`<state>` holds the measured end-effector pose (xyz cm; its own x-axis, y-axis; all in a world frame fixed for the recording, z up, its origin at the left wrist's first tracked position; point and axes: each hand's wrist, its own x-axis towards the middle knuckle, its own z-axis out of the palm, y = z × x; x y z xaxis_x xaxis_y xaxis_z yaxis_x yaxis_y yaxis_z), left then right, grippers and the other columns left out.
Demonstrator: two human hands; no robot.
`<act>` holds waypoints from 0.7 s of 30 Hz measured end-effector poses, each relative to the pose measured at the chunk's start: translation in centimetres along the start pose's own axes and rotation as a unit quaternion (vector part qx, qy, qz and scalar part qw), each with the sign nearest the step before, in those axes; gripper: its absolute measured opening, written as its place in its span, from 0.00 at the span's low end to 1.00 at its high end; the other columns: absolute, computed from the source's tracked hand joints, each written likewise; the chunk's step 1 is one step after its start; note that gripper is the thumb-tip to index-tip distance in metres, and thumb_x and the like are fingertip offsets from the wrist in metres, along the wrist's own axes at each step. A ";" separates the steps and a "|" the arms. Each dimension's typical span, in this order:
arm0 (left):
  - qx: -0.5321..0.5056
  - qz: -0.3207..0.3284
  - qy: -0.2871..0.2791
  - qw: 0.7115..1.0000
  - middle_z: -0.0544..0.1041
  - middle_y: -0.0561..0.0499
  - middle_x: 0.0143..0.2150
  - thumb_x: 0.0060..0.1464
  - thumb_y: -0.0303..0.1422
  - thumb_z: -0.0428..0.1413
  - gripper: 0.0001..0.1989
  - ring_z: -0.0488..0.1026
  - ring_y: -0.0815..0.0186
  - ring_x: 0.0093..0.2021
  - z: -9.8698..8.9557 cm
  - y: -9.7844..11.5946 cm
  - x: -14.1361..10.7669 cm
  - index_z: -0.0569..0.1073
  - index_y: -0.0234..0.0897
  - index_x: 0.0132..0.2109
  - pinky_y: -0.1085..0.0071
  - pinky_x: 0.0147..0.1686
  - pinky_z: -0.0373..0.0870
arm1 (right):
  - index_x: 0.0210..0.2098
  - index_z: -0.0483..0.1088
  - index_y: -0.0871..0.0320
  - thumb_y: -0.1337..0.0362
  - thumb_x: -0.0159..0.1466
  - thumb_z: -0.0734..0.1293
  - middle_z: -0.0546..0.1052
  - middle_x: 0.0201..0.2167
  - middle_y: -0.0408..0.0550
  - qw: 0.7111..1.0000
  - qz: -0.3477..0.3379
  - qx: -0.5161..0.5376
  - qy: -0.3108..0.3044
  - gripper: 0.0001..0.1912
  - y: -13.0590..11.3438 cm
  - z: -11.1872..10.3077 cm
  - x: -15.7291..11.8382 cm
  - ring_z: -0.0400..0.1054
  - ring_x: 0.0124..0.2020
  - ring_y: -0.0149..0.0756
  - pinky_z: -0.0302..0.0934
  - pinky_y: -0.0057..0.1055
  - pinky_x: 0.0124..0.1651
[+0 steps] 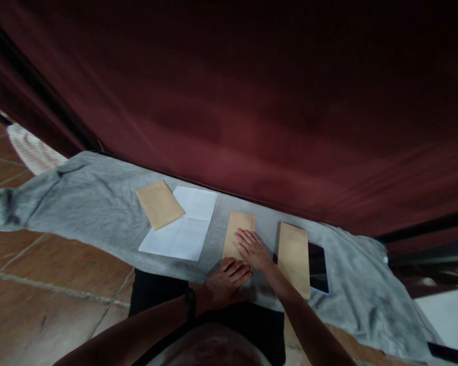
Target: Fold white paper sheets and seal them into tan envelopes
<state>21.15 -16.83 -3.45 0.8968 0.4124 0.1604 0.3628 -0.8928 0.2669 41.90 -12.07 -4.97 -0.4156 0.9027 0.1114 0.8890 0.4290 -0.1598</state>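
Observation:
A tan paper envelope [233,227] lies upright before me on a grey cloth. My right hand [253,250] rests palm down on its right side, fingers extended and a little apart. At the near end of the same envelope is my left hand [229,281], with a dark band on its wrist and its fingers lying over the edge. Both hands are open, and they nearly touch each other. The envelope's lower part is hidden beneath them. To the left, a creased white sheet [189,231] lies unfolded, partly under another tan envelope [160,204].
Right of my hands, a stack of tan envelopes [293,256] partly covers a dark-screened tablet or phone [318,268]. The grey cloth [95,203] drapes a narrow surface along a dark red fabric wall [229,127]. Tiled floor [61,295] shows at left.

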 end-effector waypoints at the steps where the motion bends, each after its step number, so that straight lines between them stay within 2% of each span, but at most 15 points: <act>1: 0.005 -0.004 -0.001 1.000 0.68 0.45 0.67 0.63 0.50 0.53 0.33 0.62 0.52 0.66 -0.1 0.2 0.2 0.60 0.41 0.69 0.52 0.67 0.49 | 0.71 0.55 0.53 0.61 0.75 0.53 0.57 0.72 0.46 1.000 0.010 -0.004 0.001 0.26 0.3 0.0 0.6 0.51 0.72 0.38 0.46 0.44 0.73; 7: 0.038 -0.019 -0.008 0.999 0.66 0.43 0.68 0.65 0.53 0.49 0.34 0.59 0.51 0.67 0.2 1.3 0.7 0.59 0.39 0.70 0.50 0.67 0.46 | 0.71 0.56 0.57 0.61 0.75 0.53 0.57 0.72 0.51 0.998 0.061 -0.013 0.020 0.26 2.3 0.7 4.4 0.52 0.71 0.41 0.45 0.46 0.72; 12: 0.045 -0.016 -0.013 0.999 0.60 0.47 0.72 0.66 0.51 0.49 0.34 0.53 0.52 0.71 0.8 1.1 0.0 0.56 0.42 0.72 0.51 0.69 0.44 | 0.70 0.57 0.64 0.59 0.75 0.53 0.57 0.71 0.57 0.994 0.102 -0.013 0.026 0.28 2.4 0.8 5.9 0.51 0.72 0.44 0.43 0.48 0.73; 17: 0.030 -0.018 -0.019 0.999 0.57 0.48 0.74 0.65 0.50 0.50 0.36 0.51 0.53 0.72 0.9 1.1 -0.1 0.51 0.42 0.74 0.52 0.69 0.46 | 0.71 0.55 0.58 0.57 0.75 0.54 0.56 0.72 0.51 0.997 0.066 0.033 0.015 0.28 0.6 1.2 5.3 0.51 0.72 0.41 0.40 0.48 0.74; 21: 0.004 -0.023 -0.031 0.999 0.59 0.47 0.73 0.65 0.50 0.51 0.37 0.54 0.53 0.71 0.9 1.1 0.0 0.51 0.41 0.74 0.52 0.68 0.48 | 0.68 0.61 0.53 0.58 0.74 0.58 0.61 0.70 0.48 0.993 0.034 0.116 -0.002 0.25 -2.8 1.2 5.6 0.54 0.71 0.41 0.44 0.49 0.74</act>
<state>21.74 -18.02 -4.02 0.8932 0.4407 0.0890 0.4051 -0.8748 0.2658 36.85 -8.16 -5.08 -0.3582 0.9294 0.0890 0.8464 0.3634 -0.3892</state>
